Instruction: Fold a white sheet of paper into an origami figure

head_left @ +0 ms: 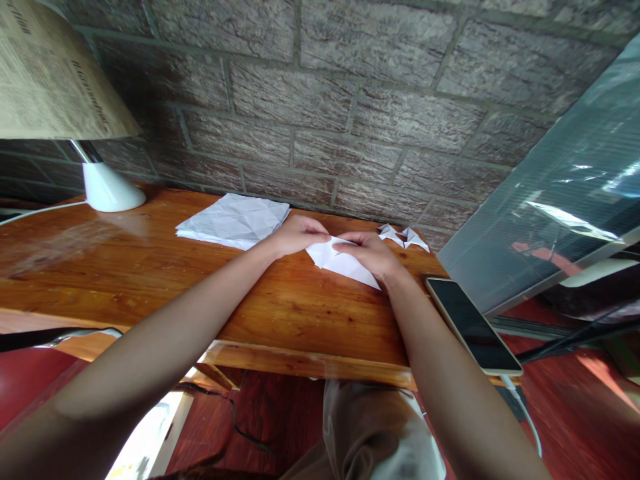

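A partly folded sheet of white paper (345, 264) lies on the wooden table between my hands. My left hand (299, 235) pinches its upper left corner, thumb and fingers closed together. Over the paper's upper right part, my right hand (367, 252) grips it with the thumb on top. The paper's lower edge slants down to a point under my right wrist. Left of my hands rests a stack of creased white paper (235, 219). Two small folded paper pieces (403, 237) with pointed tips sit behind my right hand, near the wall.
A lamp with a newsprint shade (55, 73) and white base (110, 187) stands at the table's left. A phone (470, 323) with a white cable lies by the right edge. The brick wall (330, 113) borders the wooden table (165, 280); a translucent panel (545, 180) rises at right.
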{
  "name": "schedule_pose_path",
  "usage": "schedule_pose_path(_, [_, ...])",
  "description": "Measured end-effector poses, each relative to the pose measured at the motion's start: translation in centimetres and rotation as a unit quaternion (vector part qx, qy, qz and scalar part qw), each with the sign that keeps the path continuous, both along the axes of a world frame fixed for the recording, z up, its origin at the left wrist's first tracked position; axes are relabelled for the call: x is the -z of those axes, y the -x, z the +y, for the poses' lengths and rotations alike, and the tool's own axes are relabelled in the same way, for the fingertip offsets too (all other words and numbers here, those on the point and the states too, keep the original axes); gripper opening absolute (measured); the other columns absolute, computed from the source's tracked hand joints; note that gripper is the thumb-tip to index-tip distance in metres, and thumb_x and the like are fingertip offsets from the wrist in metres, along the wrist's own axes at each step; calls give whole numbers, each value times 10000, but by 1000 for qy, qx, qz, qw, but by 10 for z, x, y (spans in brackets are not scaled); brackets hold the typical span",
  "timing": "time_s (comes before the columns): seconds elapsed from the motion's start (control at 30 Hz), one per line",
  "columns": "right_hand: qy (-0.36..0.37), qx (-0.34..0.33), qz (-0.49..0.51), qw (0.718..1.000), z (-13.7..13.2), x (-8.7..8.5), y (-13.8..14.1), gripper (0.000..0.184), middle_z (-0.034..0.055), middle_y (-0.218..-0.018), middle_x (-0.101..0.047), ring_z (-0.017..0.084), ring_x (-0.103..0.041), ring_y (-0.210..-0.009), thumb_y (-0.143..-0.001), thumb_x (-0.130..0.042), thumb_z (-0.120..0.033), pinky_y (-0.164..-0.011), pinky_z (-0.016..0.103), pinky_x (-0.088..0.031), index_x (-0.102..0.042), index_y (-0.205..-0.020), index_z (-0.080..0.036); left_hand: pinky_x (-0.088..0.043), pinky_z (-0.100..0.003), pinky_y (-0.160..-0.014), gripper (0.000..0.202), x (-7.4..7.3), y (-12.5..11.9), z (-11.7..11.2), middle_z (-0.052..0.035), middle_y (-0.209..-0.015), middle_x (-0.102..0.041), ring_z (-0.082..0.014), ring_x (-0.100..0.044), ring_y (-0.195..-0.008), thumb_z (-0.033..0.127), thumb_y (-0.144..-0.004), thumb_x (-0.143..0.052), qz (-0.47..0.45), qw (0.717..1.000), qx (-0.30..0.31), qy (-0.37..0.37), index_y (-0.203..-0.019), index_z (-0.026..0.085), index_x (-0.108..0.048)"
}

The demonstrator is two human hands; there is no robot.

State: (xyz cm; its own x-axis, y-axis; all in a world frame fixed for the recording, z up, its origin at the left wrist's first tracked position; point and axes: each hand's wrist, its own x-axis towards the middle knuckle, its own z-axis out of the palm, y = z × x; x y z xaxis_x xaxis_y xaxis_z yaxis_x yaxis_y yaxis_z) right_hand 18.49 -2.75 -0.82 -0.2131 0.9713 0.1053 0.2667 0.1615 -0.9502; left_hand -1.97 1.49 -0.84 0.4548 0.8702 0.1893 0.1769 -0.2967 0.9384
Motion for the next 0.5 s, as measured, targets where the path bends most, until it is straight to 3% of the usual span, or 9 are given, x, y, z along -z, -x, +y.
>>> schedule_pose_path(0.3, [-1,0,-5,1000,1,-2,1,331,23,-835,-746,152,-595,-718,-624,-821,-400,-699,284,-435,-791,-860,-170,-373,-250,-574,238,2,0,0,-1,-615,-662,-115,-535,-581,363,-640,-772,-43,995,-12,95,-737,147,-762])
schedule_pose_path(0.5, [25,23,37,999,0,-1,1,359,12,-762,-716,138,-568,-657,-590,-842,-407,-652,281,-424,-771,-840,-159,-451,-265,-687,213,2,-5,0,-30,-765,-732,-158,-635,-731,327,-679,-699,-80,989,-25,121,-779,148,-756])
